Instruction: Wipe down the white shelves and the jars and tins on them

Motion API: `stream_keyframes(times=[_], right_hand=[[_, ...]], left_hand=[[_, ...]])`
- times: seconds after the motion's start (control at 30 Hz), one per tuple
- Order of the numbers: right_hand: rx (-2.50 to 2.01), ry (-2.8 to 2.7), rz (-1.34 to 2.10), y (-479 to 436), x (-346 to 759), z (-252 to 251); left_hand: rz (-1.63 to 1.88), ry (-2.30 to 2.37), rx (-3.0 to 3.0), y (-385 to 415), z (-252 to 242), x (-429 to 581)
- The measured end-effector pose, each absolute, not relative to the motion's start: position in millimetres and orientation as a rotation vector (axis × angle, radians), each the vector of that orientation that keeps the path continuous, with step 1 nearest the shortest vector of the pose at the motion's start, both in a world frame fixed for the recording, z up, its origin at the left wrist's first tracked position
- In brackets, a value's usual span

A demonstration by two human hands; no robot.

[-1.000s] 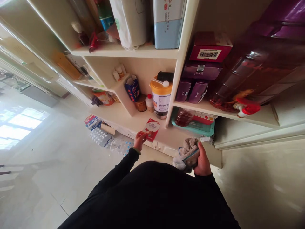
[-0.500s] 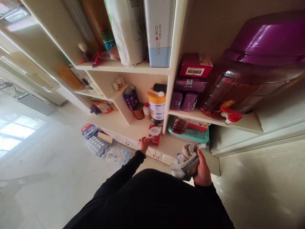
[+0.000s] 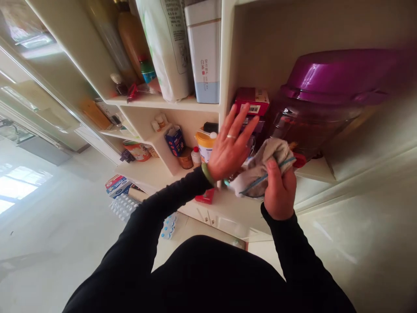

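The left hand (image 3: pixel 230 145) is open, its fingers (image 3: pixel 243 117) spread wide near a red box (image 3: pixel 252 101). The right hand (image 3: pixel 278 187) holds a grey cloth (image 3: pixel 260 167) with closed fingers.

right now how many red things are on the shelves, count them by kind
barcoded box: 1
small box: 1
bottle cap: 1
jar tap: 1
crumpled packet: 1
total: 5
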State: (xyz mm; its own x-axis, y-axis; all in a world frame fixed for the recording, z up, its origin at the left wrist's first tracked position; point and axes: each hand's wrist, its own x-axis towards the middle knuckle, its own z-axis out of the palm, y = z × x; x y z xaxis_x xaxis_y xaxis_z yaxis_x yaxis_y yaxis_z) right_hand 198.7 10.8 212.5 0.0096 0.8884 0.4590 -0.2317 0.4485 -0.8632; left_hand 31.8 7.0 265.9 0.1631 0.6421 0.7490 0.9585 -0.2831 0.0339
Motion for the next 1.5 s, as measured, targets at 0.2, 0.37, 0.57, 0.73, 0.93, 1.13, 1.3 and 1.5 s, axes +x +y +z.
stream_keyframes(times=[0.2,0.37,0.57,0.73,0.93,1.13,1.3,1.5], right_hand=[[-0.591,-1.17,1.087,23,185,238],[-0.606,-1.114,1.202,22,186,238],[-0.579,-1.116,1.227,19,190,232],[-0.67,-1.046,1.288,7,188,226],[-0.686,-1.028,1.377,-7,188,227],[-0.699,-0.992,1.4,-4,189,223],[-0.701,-0.931,1.44,-1,194,219],[-0.567,-0.892,1.672,9,192,221]], left_hand=[[-0.601,-1.626,-2.026,45,307,31],[-0.485,-1.618,-2.081,55,314,24],[-0.487,-1.564,-2.004,46,308,22],[-0.638,-1.451,-2.013,50,296,11],[-0.69,-1.431,-1.966,61,288,10],[-0.669,-1.455,-1.925,68,289,14],[-0.744,-1.411,-1.938,53,294,13],[-0.767,-1.18,-1.922,-4,281,20]])
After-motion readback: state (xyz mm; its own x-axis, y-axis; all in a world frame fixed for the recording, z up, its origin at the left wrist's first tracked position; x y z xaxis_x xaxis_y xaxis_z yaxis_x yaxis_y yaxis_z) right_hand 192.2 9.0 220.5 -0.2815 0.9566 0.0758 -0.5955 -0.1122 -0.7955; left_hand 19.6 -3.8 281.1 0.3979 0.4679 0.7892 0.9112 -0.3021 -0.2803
